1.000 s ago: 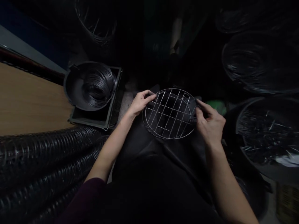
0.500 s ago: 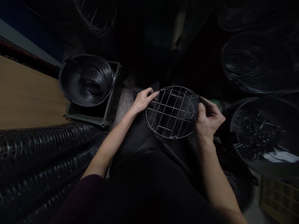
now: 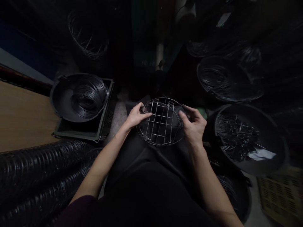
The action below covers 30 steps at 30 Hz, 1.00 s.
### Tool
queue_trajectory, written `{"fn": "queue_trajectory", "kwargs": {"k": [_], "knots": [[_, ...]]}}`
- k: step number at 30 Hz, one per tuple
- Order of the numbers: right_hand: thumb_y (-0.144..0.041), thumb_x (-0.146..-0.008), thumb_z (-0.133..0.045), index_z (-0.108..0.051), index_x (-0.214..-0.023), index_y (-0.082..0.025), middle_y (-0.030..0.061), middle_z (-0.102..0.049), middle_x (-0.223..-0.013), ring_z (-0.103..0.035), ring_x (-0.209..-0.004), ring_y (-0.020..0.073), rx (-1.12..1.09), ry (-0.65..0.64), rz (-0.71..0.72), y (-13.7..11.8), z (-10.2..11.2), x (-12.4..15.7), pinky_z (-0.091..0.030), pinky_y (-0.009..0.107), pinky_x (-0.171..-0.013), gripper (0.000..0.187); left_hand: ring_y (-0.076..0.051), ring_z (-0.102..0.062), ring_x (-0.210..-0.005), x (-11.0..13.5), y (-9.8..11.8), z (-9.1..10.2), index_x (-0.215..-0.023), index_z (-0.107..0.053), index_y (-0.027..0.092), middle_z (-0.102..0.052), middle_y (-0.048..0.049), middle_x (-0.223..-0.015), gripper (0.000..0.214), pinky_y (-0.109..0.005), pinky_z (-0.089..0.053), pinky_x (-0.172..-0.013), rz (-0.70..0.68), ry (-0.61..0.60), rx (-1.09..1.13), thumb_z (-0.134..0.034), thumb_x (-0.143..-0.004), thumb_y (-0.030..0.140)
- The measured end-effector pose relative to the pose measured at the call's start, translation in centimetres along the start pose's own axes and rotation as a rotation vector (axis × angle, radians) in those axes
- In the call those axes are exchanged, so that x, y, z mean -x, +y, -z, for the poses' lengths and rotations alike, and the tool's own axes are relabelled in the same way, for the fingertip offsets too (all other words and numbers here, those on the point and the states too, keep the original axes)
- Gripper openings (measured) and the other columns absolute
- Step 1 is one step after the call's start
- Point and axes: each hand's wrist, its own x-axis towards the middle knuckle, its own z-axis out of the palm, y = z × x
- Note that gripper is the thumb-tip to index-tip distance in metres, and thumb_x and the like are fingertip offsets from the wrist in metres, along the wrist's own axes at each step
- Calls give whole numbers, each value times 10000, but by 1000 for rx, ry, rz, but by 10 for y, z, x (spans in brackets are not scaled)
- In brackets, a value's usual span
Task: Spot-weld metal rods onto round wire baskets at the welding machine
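Observation:
A round wire grid rack (image 3: 160, 126) is held over my dark-clad lap, roughly level and tipped slightly toward me. My left hand (image 3: 136, 116) pinches its left rim with thumb and fingers closed. My right hand (image 3: 193, 126) grips the right rim, fingers curled over the edge. The rack shines silver with crossing straight wires inside a ring.
A black basin (image 3: 71, 97) holding a coil of dark wire sits in a crate at left. Rolls of black mesh (image 3: 35, 176) lie lower left beside a wooden board (image 3: 21, 116). A basin of short metal pieces (image 3: 241, 138) stands right, more wire coils (image 3: 224, 78) behind, a yellow crate (image 3: 281, 195) lower right.
The rack and both hands have shifted left and slightly down in view as my head turned; my right hand slid further round the rim and the rack turned a little.

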Motion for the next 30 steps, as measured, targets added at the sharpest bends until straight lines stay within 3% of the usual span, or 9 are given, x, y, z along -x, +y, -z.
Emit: {"fn": "queue_trajectory", "kwargs": {"k": [3,5,9,20,24,26,30], "knots": [[-465,-837,-633,-731,-1067,-202,47,-726,-958,-632,-796,160,18,-63,7,-6,0,-4,-521,339,-790,363,-123,-532,-743,3,3,4,-789,-544,175,-580,22,-780,352,-244,-423,-711,-16,-20,12,-789,-693,409],[-458,-861,-585,-732,-1061,-189,62,-730,-971,-647,-843,180,57,-88,-2,-5,1,-8,-514,349,-811,366,-129,-556,-769,6,4,11,-862,-610,176,-606,10,-816,339,-243,-440,-734,2,-29,82,-699,-780,492],[-442,-866,-534,-727,-1077,-190,58,-722,-915,-625,-788,183,185,-99,-15,-2,1,-13,-498,347,-770,381,-140,-596,-778,6,6,20,-870,-688,165,-668,-19,-850,359,-242,-454,-743,-7,32,135,-591,-856,510],[-407,-845,-468,-732,-1035,-196,28,-553,-736,-486,-647,163,421,-69,71,12,-2,-16,-447,339,-705,387,-179,-680,-831,9,9,4,-981,-728,196,-744,-10,-850,298,-265,-478,-799,-78,192,-305,-504,-941,389],[-394,-862,-464,-721,-1065,-188,38,-564,-768,-497,-652,161,419,-74,71,14,-2,-13,-461,346,-711,388,-207,-680,-952,19,7,-2,-1245,-652,187,-745,-56,-997,389,-336,-464,-970,-132,182,-418,-461,-974,389],[-403,-876,-470,-708,-1113,-206,49,-593,-814,-521,-682,168,426,-105,77,15,2,-9,-482,357,-736,389,-242,-654,-1049,25,6,-7,-1371,-552,189,-729,-80,-1085,499,-420,-391,-1087,-144,157,-503,-522,-947,448],[-502,-888,-512,-580,-1333,-277,93,-643,-1154,-590,-1029,261,493,-236,119,18,13,12,-483,460,-931,503,-319,-541,-1253,33,1,-13,-1479,-400,227,-620,-119,-1331,759,-558,-207,-1192,-162,130,-601,-675,-835,520]]}}
